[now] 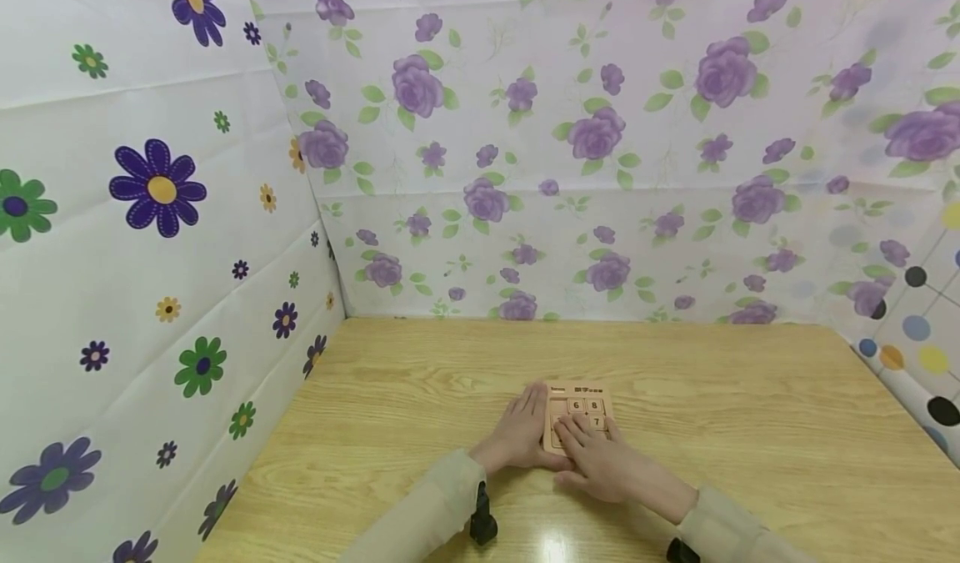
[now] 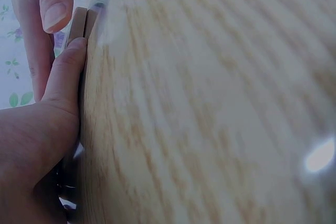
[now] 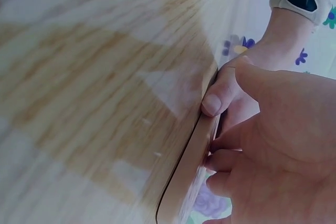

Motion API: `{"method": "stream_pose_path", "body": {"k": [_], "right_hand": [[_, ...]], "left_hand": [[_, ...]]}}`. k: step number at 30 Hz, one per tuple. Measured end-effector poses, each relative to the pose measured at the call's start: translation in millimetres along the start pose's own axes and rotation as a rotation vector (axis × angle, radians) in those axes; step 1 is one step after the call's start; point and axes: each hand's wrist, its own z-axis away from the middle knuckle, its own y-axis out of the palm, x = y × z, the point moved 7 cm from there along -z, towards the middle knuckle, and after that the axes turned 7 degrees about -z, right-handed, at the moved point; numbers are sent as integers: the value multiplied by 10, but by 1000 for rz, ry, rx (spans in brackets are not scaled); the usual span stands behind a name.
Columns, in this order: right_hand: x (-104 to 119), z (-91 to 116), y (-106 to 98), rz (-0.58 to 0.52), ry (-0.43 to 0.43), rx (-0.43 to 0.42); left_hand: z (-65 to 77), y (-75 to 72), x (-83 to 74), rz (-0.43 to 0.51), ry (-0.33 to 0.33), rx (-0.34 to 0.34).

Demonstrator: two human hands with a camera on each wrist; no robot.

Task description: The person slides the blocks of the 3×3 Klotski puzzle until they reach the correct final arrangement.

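A wooden sliding number puzzle [image 1: 579,388] lies flat on the table, its visible tiles marked 6, 8 and 7. One gap shows at its upper left. My left hand [image 1: 520,431] holds the board by its left side, thumb along the near edge; the left wrist view shows that thumb [image 2: 67,69] against the wooden side [image 2: 77,23]. Over the lower tiles lies my right hand [image 1: 600,461], its fingertips touching the puzzle's face and covering several numbers. In the right wrist view, the right palm [image 3: 289,135] is beside the board's edge [image 3: 181,190].
The wood-grain table [image 1: 420,379] extends around the puzzle on all sides. A purple-flowered cloth [image 1: 555,171] hangs behind it, a daisy-patterned one [image 1: 82,213] on the left, and a dotted one [image 1: 915,296] on the right. Black wrist devices [image 1: 483,523] sit at both cuffs.
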Motion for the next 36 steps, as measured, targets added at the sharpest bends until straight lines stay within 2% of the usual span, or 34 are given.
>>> {"method": "stream_pose_path", "body": {"k": [7, 18, 36], "right_hand": [[-30, 16, -17, 8, 3, 4], [-152, -13, 18, -41, 18, 21], [-173, -10, -92, -29, 67, 23]], "left_hand": [[2, 1, 1, -9, 1, 4], [12, -2, -2, -7, -5, 12], [19, 2, -3, -1, 1, 14]]}}
